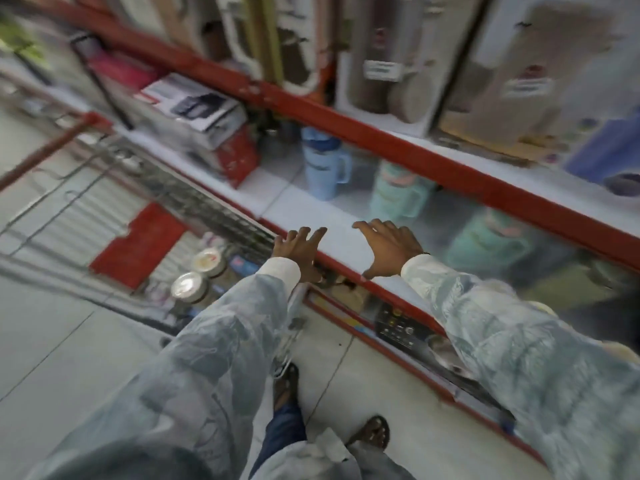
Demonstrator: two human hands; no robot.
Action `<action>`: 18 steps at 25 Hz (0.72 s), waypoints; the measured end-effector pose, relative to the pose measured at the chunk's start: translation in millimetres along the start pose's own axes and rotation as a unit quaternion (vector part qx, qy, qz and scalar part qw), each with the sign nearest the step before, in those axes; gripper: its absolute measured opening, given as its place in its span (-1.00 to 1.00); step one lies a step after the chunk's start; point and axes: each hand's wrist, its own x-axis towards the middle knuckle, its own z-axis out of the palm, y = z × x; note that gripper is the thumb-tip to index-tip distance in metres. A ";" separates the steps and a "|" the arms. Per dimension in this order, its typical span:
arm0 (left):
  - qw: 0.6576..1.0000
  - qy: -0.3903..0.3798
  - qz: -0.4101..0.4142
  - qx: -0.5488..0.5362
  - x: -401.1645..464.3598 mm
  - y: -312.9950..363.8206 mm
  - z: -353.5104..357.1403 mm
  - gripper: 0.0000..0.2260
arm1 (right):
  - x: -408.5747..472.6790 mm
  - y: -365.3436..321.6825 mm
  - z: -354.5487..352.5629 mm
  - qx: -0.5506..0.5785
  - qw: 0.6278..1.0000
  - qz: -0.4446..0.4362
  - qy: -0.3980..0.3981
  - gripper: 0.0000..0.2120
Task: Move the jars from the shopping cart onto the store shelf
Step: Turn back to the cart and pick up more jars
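Frame heavily motion-blurred; detail soft throughout.

Nearest: sandalled feet on pale floor tile, pale patterned sleeves reaching forward.

Left hand spread, fingers splayed, empty, hovering at the corner where the shopping cart meets the shelf's front lip. Right hand likewise spread and empty, palm down over the white store shelf, thumb near the red edge; contact with the board not certain.

Jars: two clearly visible in the cart basket just left of the left forearm, upright, seen from above, round pale or metallic lids, dark bodies. Possibly more beside them; too smeared to count. A red panel lying in the cart beyond them.

Handling, judged: probably glass with screw lids, so rigid, fairly heavy for their size, smooth-sided, breakable if knocked against wire or shelf edge. Best hold likely around the body just under the lid, fingers wrapped; lid-only grip risky if the lid is loose. One per hand looks manageable.

Farther: bare white stretch of shelf ahead of both hands, seemingly the landing spot. Behind it, a blue handled mug and green handled jugs. Above, a red rail and boxed goods on the upper tier.
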 end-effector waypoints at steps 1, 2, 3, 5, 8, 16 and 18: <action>0.999 0.006 -0.028 -0.017 -7.1 -32.1 2.5 -0.05 | 18.8 -27.7 -3.6 -0.003 1.000 -0.029 0.008 0.01; 0.997 0.011 -0.064 -0.033 -16.5 -71.2 6.2 -0.07 | 40.6 -63.0 -5.9 -0.002 0.998 -0.067 0.018 -0.05; 0.993 0.016 -0.104 -0.052 -27.4 -110.2 12.0 -0.10 | 62.7 -100.2 -5.3 0.003 0.994 -0.106 0.023 -0.10; 0.981 0.022 -0.173 -0.087 -46.3 -172.9 30.5 -0.16 | 99.7 -165.3 -0.8 0.014 0.985 -0.172 0.022 -0.13; 0.957 0.022 -0.251 -0.145 -63.1 -244.7 66.3 -0.16 | 152.7 -252.7 20.3 0.023 0.975 -0.222 0.003 -0.14; 0.946 -0.029 -0.219 -0.239 -36.1 -289.9 116.2 -0.27 | 228.3 -319.3 81.7 -0.029 0.963 -0.253 -0.085 -0.33; 0.946 -0.041 -0.214 -0.241 -31.0 -291.3 102.1 -0.35 | 225.0 -310.3 74.1 0.004 0.967 -0.237 -0.088 -0.38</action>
